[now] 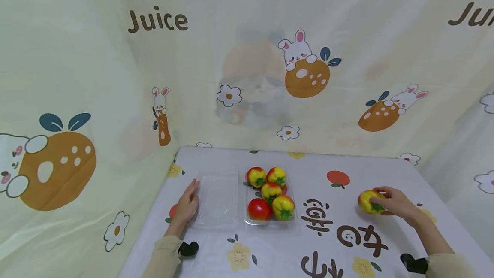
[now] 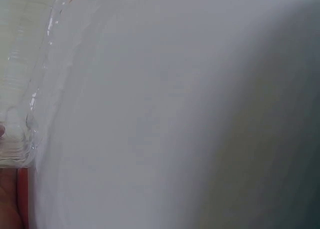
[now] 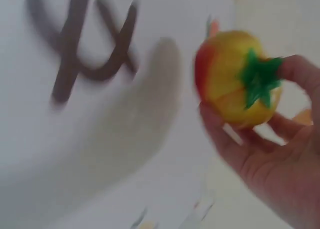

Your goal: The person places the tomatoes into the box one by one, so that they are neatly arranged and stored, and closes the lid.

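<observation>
My right hand (image 1: 397,203) grips a yellow and red tomato (image 1: 371,202) with a green leafy top, at the table's right side. In the right wrist view, thumb and fingers curl round this tomato (image 3: 235,84), and its star-shaped green calyx faces the camera. At the left, my left hand (image 1: 187,205) rests with straight fingers along the edge of a clear plastic lid (image 1: 217,200). A corner of the clear plastic (image 2: 15,149) shows in the left wrist view, where most of that hand is out of frame. The lid adjoins a clear box (image 1: 266,223) holding several tomatoes (image 1: 283,207).
A white cloth (image 1: 270,248) printed with flowers, fruit and brown lettering covers the table. Patterned curtains (image 1: 247,55) hang behind and at both sides. The box and lid lie left of the middle; the right hand is well apart from them.
</observation>
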The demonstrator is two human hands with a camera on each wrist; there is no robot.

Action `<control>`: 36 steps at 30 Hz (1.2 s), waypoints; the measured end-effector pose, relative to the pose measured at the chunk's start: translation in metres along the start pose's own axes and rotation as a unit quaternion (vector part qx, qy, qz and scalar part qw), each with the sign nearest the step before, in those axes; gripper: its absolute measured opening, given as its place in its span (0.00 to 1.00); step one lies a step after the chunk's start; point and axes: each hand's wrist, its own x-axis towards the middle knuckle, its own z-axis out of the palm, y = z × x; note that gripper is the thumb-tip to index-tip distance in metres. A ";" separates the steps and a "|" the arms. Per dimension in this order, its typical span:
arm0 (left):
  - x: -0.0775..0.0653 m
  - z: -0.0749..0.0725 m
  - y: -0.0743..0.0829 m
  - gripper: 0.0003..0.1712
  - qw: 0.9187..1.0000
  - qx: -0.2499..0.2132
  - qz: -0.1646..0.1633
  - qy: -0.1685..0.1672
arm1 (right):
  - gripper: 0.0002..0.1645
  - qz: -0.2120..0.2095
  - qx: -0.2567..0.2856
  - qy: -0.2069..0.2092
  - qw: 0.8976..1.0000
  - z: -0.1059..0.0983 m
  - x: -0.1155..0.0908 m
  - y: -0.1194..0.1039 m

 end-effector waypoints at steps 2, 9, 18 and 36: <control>0.000 -0.001 0.000 0.29 1.000 -0.003 -0.002 0.000 | 0.41 -0.042 0.024 0.000 0.999 0.013 0.003 -0.027; 0.002 0.000 0.001 0.29 1.000 -0.006 -0.001 -0.010 | 0.33 -0.165 0.148 -0.049 0.974 0.054 0.007 -0.127; -0.001 -0.006 -0.003 0.29 1.000 -0.010 -0.004 -0.008 | 0.27 -0.221 0.139 -0.172 0.950 0.147 0.014 -0.206; -0.003 -0.003 0.001 0.29 1.000 -0.004 0.000 -0.017 | 0.26 -0.223 0.030 -0.088 0.970 0.197 0.016 -0.212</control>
